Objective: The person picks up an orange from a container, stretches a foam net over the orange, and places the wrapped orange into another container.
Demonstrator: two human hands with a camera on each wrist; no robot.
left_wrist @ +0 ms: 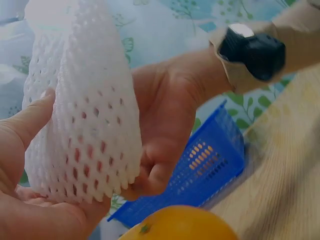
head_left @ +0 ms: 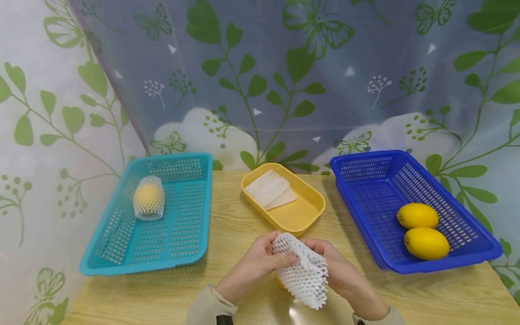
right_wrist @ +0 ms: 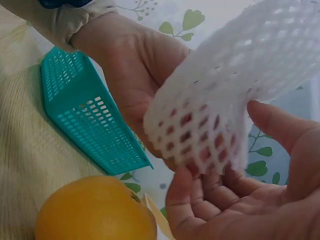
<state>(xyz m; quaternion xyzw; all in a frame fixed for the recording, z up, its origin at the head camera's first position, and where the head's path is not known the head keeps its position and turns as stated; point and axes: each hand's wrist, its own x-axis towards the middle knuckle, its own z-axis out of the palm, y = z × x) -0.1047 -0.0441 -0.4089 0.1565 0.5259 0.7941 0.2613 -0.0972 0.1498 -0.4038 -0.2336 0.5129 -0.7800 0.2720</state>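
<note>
Both hands are engaged on one white foam net, held up over the near middle of the desk. The left hand pinches it, thumb laid across the mesh on the near face; the right hand grips it from the other side, with thumb against the mesh and fingers bent at the lower edge in the right wrist view. The foam net hangs tilted between them, its toothed end downward and toward the right. Skin shows through the mesh, but whether any fingertips sit inside the net cannot be told with certainty. Directly below is a bare yellow fruit, mostly covered by the net in the head view and plain in both wrist views. Beige cuffs and dark wristbands show at the wrists. Just beyond the hands: a yellow tray with flattened white nets in its far left part. To the left: a teal basket with a netted fruit near its left wall. To the right: a blue basket with two yellow fruits side by side near its right wall. Behind everything: a leaf-and-butterfly patterned cloth.
</note>
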